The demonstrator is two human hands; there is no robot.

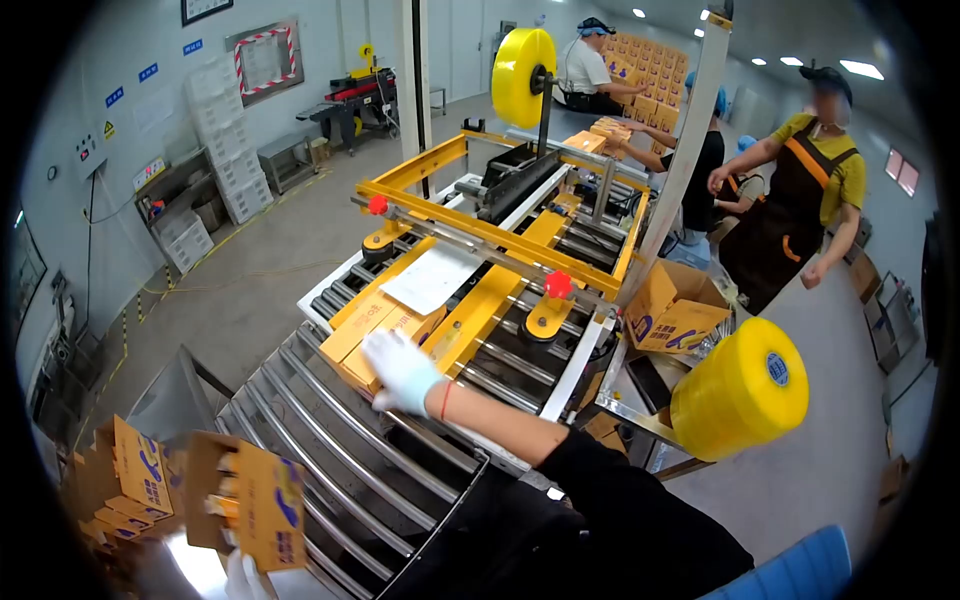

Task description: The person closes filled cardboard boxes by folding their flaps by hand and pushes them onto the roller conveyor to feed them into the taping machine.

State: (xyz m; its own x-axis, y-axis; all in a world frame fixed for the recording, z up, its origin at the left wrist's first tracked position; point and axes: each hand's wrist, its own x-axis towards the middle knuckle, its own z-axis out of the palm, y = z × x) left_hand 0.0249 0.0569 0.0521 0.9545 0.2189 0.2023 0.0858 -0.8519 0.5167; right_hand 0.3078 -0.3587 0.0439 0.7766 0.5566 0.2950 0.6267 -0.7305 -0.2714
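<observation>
Showing only partly beside an open carton at the near left corner of the roller conveyor, the left hand may grip or not; I cannot tell. Beyond, the right hand, fingers extended, grasping nothing, meets a folded-down carton at the near edge of the taping machine; feeding seems the step, calling for a straight push.

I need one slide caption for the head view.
Gloved right hand on a closed carton at the yellow-framed roller machine, gloved left hand at an open carton.
</observation>
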